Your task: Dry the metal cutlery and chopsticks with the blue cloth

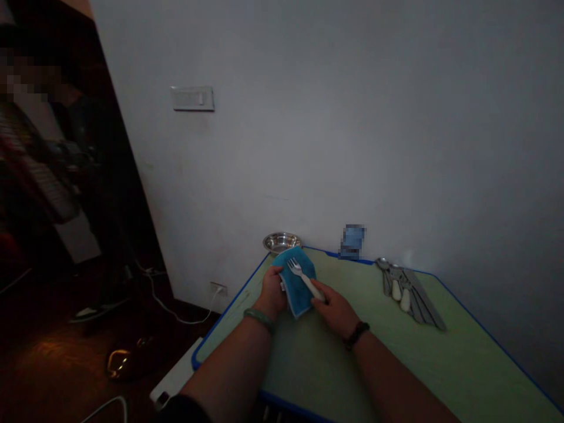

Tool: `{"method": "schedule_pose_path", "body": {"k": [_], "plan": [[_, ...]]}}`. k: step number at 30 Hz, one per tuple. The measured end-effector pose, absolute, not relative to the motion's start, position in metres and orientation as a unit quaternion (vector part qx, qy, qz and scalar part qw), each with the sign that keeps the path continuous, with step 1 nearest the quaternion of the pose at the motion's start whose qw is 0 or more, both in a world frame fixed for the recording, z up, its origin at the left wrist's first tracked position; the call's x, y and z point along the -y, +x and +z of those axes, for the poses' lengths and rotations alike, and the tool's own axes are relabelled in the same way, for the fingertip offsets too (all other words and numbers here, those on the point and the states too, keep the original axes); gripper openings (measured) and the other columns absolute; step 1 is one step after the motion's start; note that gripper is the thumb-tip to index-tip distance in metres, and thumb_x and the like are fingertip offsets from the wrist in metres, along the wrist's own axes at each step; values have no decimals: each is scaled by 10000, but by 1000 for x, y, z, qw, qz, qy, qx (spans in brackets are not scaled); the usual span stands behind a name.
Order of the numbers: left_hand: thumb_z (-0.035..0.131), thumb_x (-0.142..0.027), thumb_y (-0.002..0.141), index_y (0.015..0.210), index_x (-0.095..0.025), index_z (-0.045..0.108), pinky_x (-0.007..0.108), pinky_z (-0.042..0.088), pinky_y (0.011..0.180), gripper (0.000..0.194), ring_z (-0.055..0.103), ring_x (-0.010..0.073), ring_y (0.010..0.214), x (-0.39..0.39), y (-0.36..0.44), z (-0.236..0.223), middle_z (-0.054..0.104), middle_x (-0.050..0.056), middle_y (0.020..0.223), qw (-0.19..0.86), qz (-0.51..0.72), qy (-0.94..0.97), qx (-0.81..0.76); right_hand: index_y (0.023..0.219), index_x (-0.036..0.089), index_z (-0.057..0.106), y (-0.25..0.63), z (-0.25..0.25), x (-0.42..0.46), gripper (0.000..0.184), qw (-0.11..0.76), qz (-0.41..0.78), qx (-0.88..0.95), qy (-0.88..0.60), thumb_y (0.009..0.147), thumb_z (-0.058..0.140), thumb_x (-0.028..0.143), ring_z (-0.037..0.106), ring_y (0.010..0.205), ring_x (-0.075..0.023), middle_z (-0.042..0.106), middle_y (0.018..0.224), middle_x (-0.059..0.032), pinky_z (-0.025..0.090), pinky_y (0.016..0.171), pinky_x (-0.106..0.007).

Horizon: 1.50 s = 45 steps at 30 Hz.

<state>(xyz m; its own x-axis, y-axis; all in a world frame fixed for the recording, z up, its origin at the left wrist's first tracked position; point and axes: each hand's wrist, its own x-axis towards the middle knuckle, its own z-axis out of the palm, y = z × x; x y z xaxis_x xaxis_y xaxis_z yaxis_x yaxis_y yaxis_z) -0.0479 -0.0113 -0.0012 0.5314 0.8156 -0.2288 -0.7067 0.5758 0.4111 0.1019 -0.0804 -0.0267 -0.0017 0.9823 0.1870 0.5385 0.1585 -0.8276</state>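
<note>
My left hand (272,292) grips a folded blue cloth (296,296) with a pale edge, holding it upright above the table. A metal fork (296,269) with a white handle rests its tines against the cloth. My right hand (335,309) holds the end of that handle. Both hands are close together near the far edge of a green table (365,358) with a blue rim. A green bangle circles my left wrist, and a dark bracelet circles my right.
A steel bowl (282,242) stands beyond the far corner of the table. To the right lie several spoons and knives (409,294). A blurred blue object (352,241) stands against the white wall. A wall outlet (218,288) feeds a white cable (176,311) on the dark floor at left.
</note>
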Motion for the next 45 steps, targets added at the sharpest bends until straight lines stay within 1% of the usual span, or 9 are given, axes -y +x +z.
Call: {"method": "schedule_pose_path", "body": {"k": [7, 12, 18, 25, 29, 35, 39, 42, 45], "plan": [[370, -321, 719, 1096, -32, 533, 460, 440, 812, 502, 639, 301, 793, 15, -47, 4, 678, 134, 757, 829, 465, 160, -266, 1236, 243, 486, 102, -26, 81, 517, 408, 281, 645, -582, 721, 539, 255, 492, 1128, -176, 534, 1239, -24, 346, 988, -348], [393, -304, 706, 1114, 3, 514, 469, 433, 817, 525, 635, 307, 782, 12, -47, -1, 675, 146, 757, 833, 480, 148, -233, 1227, 242, 497, 102, -24, 82, 505, 407, 275, 647, -584, 724, 534, 259, 489, 1131, -183, 545, 1226, -27, 342, 993, -356], [394, -332, 705, 1123, 2, 512, 465, 444, 795, 548, 641, 299, 720, 10, -49, -2, 671, 139, 722, 826, 480, 156, -252, 1215, 224, 511, 100, -21, 84, 491, 402, 264, 651, -587, 725, 520, 257, 501, 1118, -189, 557, 1210, -38, 358, 981, -353], [418, -319, 692, 1103, 5, 524, 472, 436, 805, 534, 638, 305, 725, 6, -49, -7, 669, 146, 724, 822, 493, 150, -243, 1187, 216, 536, 101, -21, 84, 471, 413, 257, 654, -580, 718, 520, 253, 512, 1104, -189, 572, 1191, -38, 368, 971, -354], [428, -314, 684, 1086, -12, 534, 473, 436, 806, 514, 637, 304, 738, 6, -49, -8, 670, 137, 730, 828, 490, 150, -228, 1191, 213, 532, 101, -22, 83, 469, 414, 260, 654, -577, 726, 515, 270, 515, 1100, -187, 574, 1189, -40, 370, 970, -354], [401, -318, 696, 1095, -12, 524, 465, 448, 793, 518, 638, 305, 767, 11, -49, -3, 673, 145, 755, 816, 487, 174, -259, 1204, 208, 520, 102, -23, 83, 473, 417, 264, 653, -574, 743, 512, 309, 491, 1131, -183, 542, 1230, -45, 349, 990, -352], [402, -320, 696, 1101, 7, 519, 475, 438, 815, 533, 636, 310, 783, 12, -49, 0, 672, 149, 737, 824, 479, 166, -253, 1226, 224, 497, 102, -23, 83, 479, 415, 272, 653, -572, 757, 504, 321, 484, 1139, -180, 533, 1241, -38, 339, 998, -357], [394, -325, 706, 1112, -15, 519, 475, 439, 816, 526, 640, 302, 769, 11, -48, -1, 676, 127, 718, 829, 475, 154, -251, 1239, 228, 483, 103, -24, 84, 485, 416, 270, 653, -572, 766, 499, 335, 477, 1148, -181, 524, 1252, -39, 334, 1003, -362], [381, -320, 713, 1112, -13, 522, 479, 438, 813, 523, 640, 306, 762, 10, -48, -2, 677, 130, 707, 828, 479, 149, -250, 1251, 227, 469, 102, -25, 84, 490, 420, 276, 658, -561, 778, 489, 353, 467, 1158, -179, 512, 1264, -40, 330, 1007, -362]]}}
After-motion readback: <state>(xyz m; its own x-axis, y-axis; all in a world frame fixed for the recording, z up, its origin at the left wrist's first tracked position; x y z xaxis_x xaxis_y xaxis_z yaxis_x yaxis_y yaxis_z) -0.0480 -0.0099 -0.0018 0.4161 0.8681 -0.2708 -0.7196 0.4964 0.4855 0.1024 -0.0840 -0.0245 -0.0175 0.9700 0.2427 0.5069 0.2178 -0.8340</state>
